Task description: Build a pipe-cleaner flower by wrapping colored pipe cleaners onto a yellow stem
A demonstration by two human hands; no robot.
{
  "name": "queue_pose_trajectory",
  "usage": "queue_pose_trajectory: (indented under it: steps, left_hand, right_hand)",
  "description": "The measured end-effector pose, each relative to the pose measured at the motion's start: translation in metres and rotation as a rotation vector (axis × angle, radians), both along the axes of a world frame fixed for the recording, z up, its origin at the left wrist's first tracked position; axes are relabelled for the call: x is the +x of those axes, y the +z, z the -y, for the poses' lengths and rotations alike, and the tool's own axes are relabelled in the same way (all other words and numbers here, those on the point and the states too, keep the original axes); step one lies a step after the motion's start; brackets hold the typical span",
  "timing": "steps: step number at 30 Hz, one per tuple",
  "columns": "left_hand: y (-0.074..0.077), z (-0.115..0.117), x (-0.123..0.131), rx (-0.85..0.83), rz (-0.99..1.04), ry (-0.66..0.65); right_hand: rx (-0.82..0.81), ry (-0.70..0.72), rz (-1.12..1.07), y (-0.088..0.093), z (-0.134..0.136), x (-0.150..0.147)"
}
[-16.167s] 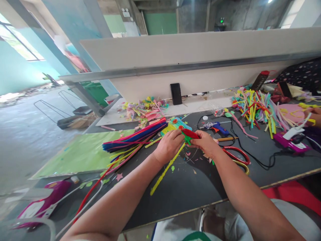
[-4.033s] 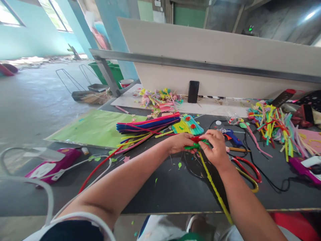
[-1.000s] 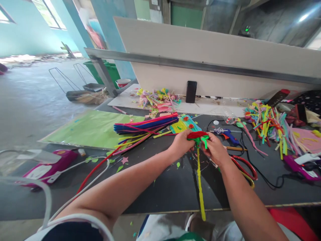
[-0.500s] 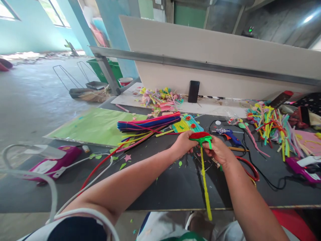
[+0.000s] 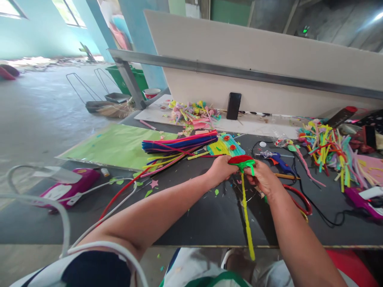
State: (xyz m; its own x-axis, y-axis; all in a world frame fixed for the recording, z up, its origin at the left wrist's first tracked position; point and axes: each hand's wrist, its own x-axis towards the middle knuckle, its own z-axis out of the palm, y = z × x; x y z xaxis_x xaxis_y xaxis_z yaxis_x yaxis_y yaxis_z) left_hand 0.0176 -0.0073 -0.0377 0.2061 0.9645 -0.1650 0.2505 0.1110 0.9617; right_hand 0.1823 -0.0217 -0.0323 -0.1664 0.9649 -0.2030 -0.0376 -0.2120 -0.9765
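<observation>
Both my hands hold a pipe-cleaner flower over the dark table [image 5: 209, 223]. Its red head [image 5: 240, 160] with green leaves [image 5: 249, 165] points away from me. The long yellow stem [image 5: 247, 215] hangs down toward my lap. My left hand [image 5: 220, 169] is closed on the left side of the flower head. On the right side, my right hand [image 5: 261, 177] pinches the green leaves just under the head.
A bundle of coloured pipe cleaners [image 5: 179, 144] and a green sheet [image 5: 116, 145] lie to the left. A blue glue gun [image 5: 275, 158], red scissors [image 5: 297, 197], black cable and a pile of cut pieces [image 5: 326, 147] lie to the right. A phone [image 5: 233, 106] leans on the back board.
The flower has stayed upright between my hands, with the stem hanging toward me. Earlier it lay flatter while my fingers worked the green leaves round the red head.
</observation>
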Motion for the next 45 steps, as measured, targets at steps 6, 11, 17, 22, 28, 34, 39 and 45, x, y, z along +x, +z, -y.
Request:
queue_pose_trajectory:
  steps: [6, 11, 17, 22, 28, 34, 39, 45]
  left_hand:
    - [0.003, 0.003, 0.002, 0.211, -0.233, 0.037]
    - [0.003, 0.002, 0.002, 0.286, -0.223, 0.075]
    - [-0.004, 0.001, 0.002, 0.012, 0.184, -0.057]
    - [0.000, -0.010, -0.011, -0.238, 0.355, -0.313]
    - [0.008, -0.017, -0.021, -0.390, 0.432, -0.433]
    - [0.004, -0.016, -0.019, -0.359, 0.397, -0.435]
    - [-0.003, -0.014, -0.016, -0.287, 0.308, -0.349]
    - [-0.004, -0.013, -0.013, -0.255, 0.221, -0.243]
  right_hand:
    - [-0.068, 0.048, -0.026, -0.002, 0.000, 0.002]
    - [-0.038, 0.079, -0.040, -0.005, 0.000, 0.001]
    - [-0.116, 0.163, 0.097, -0.009, -0.003, 0.006]
    - [-0.112, 0.169, 0.171, -0.009, -0.003, 0.007]
    - [-0.124, 0.179, 0.131, -0.007, -0.002, 0.009]
    - [-0.052, 0.169, 0.253, -0.005, -0.001, 0.012]
    - [-0.008, 0.136, 0.323, -0.003, -0.001, 0.013]
    - [-0.176, 0.098, 0.066, -0.003, -0.004, 0.015]
